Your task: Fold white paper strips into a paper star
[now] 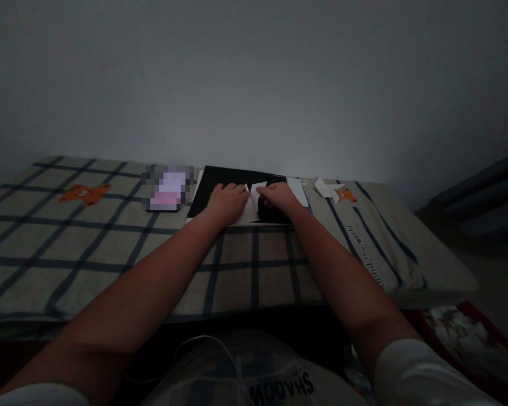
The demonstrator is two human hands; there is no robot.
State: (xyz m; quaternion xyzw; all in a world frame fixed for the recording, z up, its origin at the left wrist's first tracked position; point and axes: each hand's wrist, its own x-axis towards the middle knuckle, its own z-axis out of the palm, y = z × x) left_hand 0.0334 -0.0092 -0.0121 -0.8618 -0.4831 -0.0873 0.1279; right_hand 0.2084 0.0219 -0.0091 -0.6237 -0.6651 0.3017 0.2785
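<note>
A sheet of white paper (250, 213) lies partly folded over a black-covered book or folder (215, 179), one flap standing up between my hands. My left hand (229, 203) presses on the paper's left side, its fingers curled at the edge. At the right, my right hand (280, 196) pinches the raised flap between thumb and forefinger. The fingertips of both hands are close together, and part of the paper is hidden beneath them. Another white sheet (297, 190) sticks out from under the book on the right.
A folded white paper piece (328, 189) lies to the right on the checked cloth (254, 265) covering the table or bed. To the left is a lit phone (168, 189), blurred out. A pale wall (254, 84) rises behind. A thin white cable (203, 337) hangs at my lap.
</note>
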